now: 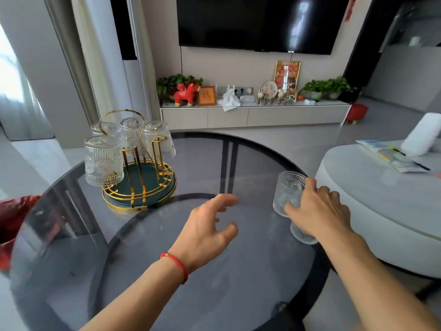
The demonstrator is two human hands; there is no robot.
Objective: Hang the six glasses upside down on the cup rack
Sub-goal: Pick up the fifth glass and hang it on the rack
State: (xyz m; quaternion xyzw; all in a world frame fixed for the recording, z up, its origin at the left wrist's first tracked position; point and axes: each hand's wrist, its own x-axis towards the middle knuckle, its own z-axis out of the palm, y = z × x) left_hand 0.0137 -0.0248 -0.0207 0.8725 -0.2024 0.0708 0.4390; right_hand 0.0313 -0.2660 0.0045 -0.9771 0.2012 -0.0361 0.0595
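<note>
Your right hand (317, 211) was wrapped around an embossed glass (290, 192) at the right edge of the round smoked-glass tabletop (202, 168); fingers (310, 185) curled over its far side, thumb on the near side. That glass was mouth-up. A second glass (301, 234) sat just under your wrist, touching the tabletop, mostly hidden by the hand (can't tell its orientation).

Your left hand (210, 225) hovered mid-table, fingers spread and loose, gripping nothing. Fingertips were motion-blurred. Red string bracelet (175, 263) on that wrist.

The cup rack (140, 177) stood at the left rear of the tabletop: gold wire frame, loop handle on top, dark green tray base. Four glasses hung upside down on it: front-left glass (103, 161), back-left glass (106, 129), middle glass (131, 132), right glass (159, 143). At least one bare prong showed at the front right of the rack, between the hung glasses and your hands.

Rack and the two loose glasses were well apart, on opposite sides of the tabletop. Your left hand was between them, nearer the loose glasses.
</note>
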